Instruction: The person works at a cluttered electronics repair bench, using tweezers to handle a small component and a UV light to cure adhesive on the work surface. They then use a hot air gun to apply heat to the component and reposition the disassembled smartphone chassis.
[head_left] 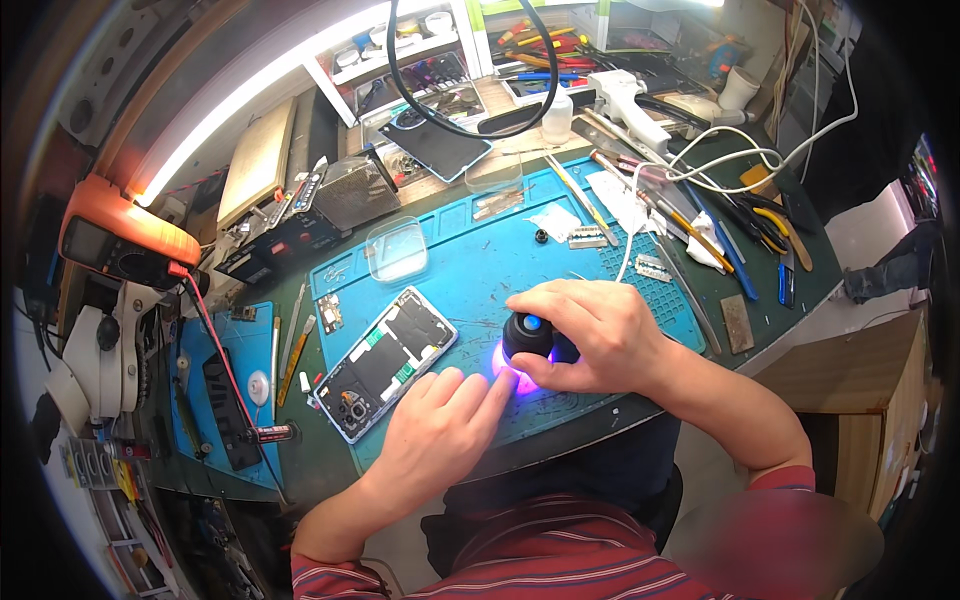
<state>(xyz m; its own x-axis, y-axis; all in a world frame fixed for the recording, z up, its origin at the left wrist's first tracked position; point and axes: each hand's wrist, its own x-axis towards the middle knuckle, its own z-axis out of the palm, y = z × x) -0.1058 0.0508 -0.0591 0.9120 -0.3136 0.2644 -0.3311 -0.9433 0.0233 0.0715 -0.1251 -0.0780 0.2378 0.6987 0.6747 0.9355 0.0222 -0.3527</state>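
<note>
My right hand (600, 335) is wrapped round a small black UV lamp (524, 340) with a blue button on top. Violet light (522, 384) spills from its underside onto the blue work mat (470, 255). My left hand (440, 420) reaches in from the lower left, fingers curled and the index fingertip in the glow beside the lamp's base. Whatever that hand may pinch is hidden. Just beyond it lies an opened smartphone (388, 362), its battery and camera module exposed, tilted on the mat.
A clear plastic box (397, 250) sits beyond the phone. Tweezers, pliers (770, 225) and razor blades (653, 267) lie at the right, beside a white cable. An orange multimeter (125, 235) stands at the left near a smaller blue mat (225, 390). A black ring (392, 75) hangs overhead.
</note>
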